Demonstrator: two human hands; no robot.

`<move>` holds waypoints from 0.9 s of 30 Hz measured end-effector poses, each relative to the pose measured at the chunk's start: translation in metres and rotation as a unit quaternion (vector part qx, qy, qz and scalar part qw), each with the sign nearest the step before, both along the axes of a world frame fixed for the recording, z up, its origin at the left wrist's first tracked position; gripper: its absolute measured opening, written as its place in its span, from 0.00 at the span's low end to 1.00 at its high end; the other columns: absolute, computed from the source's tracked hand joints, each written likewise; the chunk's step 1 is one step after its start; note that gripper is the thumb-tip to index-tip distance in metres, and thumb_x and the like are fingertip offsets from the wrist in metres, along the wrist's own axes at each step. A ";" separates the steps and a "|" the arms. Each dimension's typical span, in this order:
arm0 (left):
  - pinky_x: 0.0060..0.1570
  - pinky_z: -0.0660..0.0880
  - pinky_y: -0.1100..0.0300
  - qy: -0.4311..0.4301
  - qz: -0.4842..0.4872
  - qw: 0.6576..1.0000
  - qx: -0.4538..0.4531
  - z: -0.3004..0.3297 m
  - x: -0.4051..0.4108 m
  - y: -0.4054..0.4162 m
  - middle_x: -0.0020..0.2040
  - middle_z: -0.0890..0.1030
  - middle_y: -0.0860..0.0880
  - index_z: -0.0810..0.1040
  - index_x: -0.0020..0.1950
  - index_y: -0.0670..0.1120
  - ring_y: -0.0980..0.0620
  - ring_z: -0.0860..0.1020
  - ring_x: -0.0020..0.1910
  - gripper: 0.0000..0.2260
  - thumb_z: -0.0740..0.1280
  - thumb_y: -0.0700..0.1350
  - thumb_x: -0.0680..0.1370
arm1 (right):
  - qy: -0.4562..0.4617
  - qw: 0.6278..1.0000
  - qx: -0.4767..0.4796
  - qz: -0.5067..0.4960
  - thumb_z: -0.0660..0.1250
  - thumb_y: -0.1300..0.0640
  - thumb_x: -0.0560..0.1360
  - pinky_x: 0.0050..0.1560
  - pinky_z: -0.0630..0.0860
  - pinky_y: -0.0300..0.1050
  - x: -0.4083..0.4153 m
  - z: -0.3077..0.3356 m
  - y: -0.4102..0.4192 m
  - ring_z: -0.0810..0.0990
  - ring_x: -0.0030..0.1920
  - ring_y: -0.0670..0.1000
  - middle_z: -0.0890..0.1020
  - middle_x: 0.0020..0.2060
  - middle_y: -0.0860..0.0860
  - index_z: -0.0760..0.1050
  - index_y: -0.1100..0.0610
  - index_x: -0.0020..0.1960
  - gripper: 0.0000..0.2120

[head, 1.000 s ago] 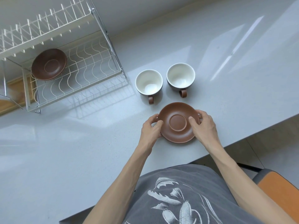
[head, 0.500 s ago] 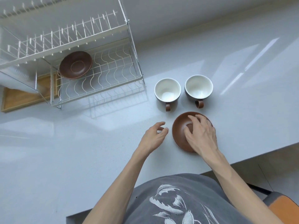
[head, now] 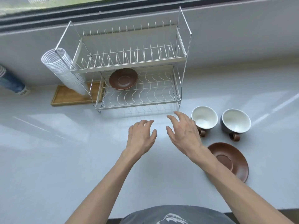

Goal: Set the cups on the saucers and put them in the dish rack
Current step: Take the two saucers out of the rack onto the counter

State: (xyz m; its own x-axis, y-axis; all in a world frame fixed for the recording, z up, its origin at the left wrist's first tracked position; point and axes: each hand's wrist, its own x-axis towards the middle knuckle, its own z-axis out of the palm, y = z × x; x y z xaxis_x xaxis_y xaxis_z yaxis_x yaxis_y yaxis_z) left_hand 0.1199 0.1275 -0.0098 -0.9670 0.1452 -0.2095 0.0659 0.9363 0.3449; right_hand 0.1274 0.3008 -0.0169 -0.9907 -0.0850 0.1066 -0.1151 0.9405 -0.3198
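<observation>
Two dark cups with white insides stand side by side on the counter, the left cup [head: 204, 116] and the right cup [head: 235, 120], brown handles toward me. A brown saucer [head: 233, 160] lies on the counter below them, partly covered by my right forearm. A second brown saucer [head: 123, 79] rests on the lower tier of the wire dish rack [head: 139, 103]. My left hand [head: 141, 137] and right hand [head: 183, 133] hover over the counter just in front of the rack, fingers spread, holding nothing.
A stack of white paper cups [head: 64, 71] leans over a wooden tray [head: 71, 98] left of the rack. A blue-sleeved stack [head: 13, 84] lies at the far left. A window sill runs along the back.
Both hands let go of the near saucer and moved up and left toward the rack. The view tilted up, bringing the whole rack into sight.
</observation>
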 end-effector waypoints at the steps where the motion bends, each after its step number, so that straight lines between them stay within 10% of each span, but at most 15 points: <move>1: 0.73 0.61 0.47 0.027 0.003 0.999 -0.023 0.001 -0.004 -0.010 0.75 0.72 0.46 0.68 0.76 0.50 0.45 0.67 0.74 0.22 0.57 0.53 0.83 | 0.012 1.000 0.011 0.006 0.70 0.54 0.74 0.56 0.74 0.57 -0.005 0.002 -0.007 0.76 0.64 0.61 0.77 0.64 0.61 0.77 0.57 0.63 0.19; 27: 0.70 0.64 0.46 0.170 0.115 0.979 -0.006 0.003 -0.164 -0.121 0.70 0.76 0.43 0.73 0.73 0.47 0.42 0.72 0.71 0.21 0.65 0.50 0.80 | 0.037 0.996 0.065 0.039 0.70 0.54 0.74 0.66 0.68 0.64 -0.180 0.004 -0.106 0.72 0.69 0.60 0.74 0.67 0.59 0.77 0.55 0.63 0.18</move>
